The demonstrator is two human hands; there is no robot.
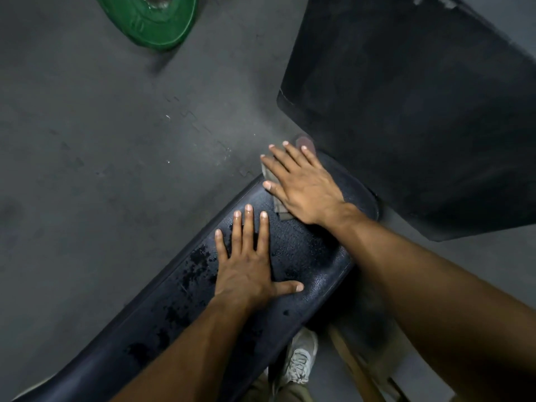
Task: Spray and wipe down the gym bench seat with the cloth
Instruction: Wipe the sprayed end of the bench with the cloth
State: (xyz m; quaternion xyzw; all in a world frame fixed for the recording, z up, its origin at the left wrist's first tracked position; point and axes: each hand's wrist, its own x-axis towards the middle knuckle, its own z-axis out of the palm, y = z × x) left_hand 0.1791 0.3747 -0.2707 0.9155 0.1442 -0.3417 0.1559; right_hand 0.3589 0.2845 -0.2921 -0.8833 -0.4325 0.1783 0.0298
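- The right hand (301, 187) lies flat, fingers spread, pressing a grey cloth (277, 195) onto the far end of the dark bench (313, 256) seat.
- The left hand (249, 265) rests open and empty on the seat's wet-spotted middle.
- A green weight plate (153, 24) lies on the floor (87, 140).

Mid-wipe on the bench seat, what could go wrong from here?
1. The left hand rests flat on the seat beside wet patches; leaning on it, it may slip.
2. The cloth sits at the far end under the right hand and partly overhangs the seat edge, so it might slide off toward the floor.
3. Those wet patches are on the near part, away from the cloth, and the left hand covers some seat, so that area may get missed.
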